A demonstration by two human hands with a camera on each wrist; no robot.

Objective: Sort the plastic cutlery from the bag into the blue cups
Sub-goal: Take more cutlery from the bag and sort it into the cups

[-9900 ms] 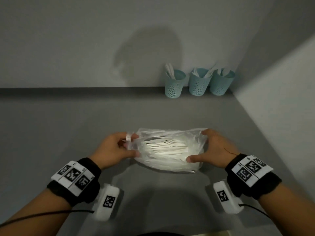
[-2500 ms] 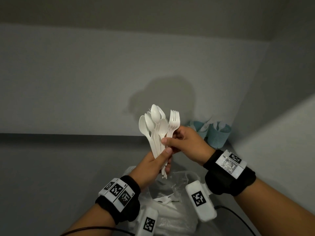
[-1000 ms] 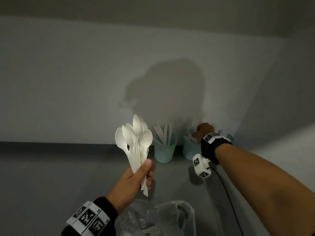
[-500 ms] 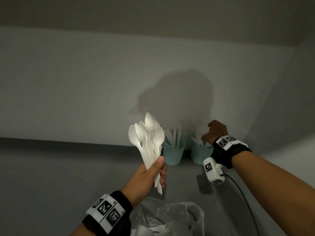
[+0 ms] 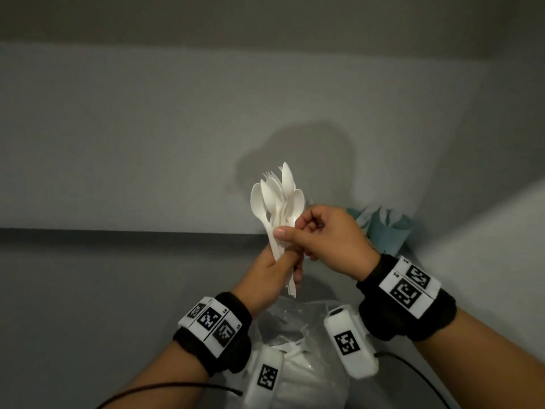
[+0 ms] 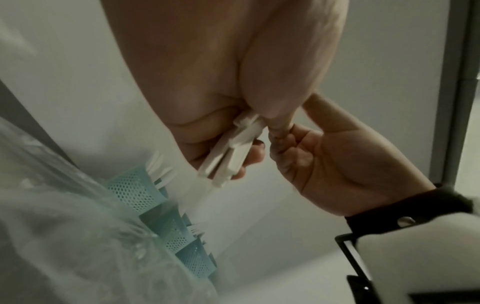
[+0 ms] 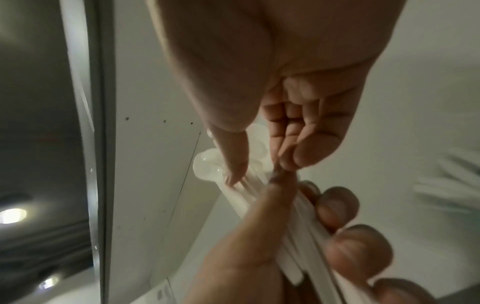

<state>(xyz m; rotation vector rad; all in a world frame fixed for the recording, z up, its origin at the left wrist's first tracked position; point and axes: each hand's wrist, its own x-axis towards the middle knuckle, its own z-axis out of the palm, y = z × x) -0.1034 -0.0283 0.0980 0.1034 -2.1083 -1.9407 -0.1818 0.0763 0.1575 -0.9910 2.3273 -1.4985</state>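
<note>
Spanning foreground: grey table (image 5: 88, 290) | grey wall (image 5: 147, 128) behind | corner seemingly right.

Head: high, facing forward-down — both hands mid-frame.
Wrists: close, along each palm — both share the cutlery bundle (image 5: 278, 208).

Both forearms are bare, each wearing a black wrist cuff (image 5: 408, 308) topped with white tags printed with black square codes. A white camera block (image 5: 351, 342) bearing another code hangs under each wrist, trailing a thin black cable (image 5: 165, 389).
</note>
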